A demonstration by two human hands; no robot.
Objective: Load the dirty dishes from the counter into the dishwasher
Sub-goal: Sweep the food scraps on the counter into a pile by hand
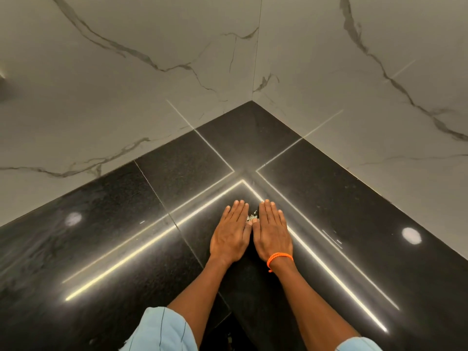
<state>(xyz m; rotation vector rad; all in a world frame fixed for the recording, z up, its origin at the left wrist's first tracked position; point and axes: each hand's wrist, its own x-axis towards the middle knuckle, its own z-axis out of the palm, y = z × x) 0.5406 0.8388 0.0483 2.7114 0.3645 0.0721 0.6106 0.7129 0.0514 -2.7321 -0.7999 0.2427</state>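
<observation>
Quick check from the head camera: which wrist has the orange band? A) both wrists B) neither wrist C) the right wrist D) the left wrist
C: the orange band circles the wrist of the right hand, which lies flat on the black counter; the left hand beside it has a bare wrist.

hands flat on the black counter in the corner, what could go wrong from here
Both the left hand and right hand lie flat on the glossy black counter, which may be slick, so palms could slide. Small pale bits sit between the fingers and could get pressed or scattered. No dishes or dishwasher show here, so loading likely needs turning away first.
</observation>
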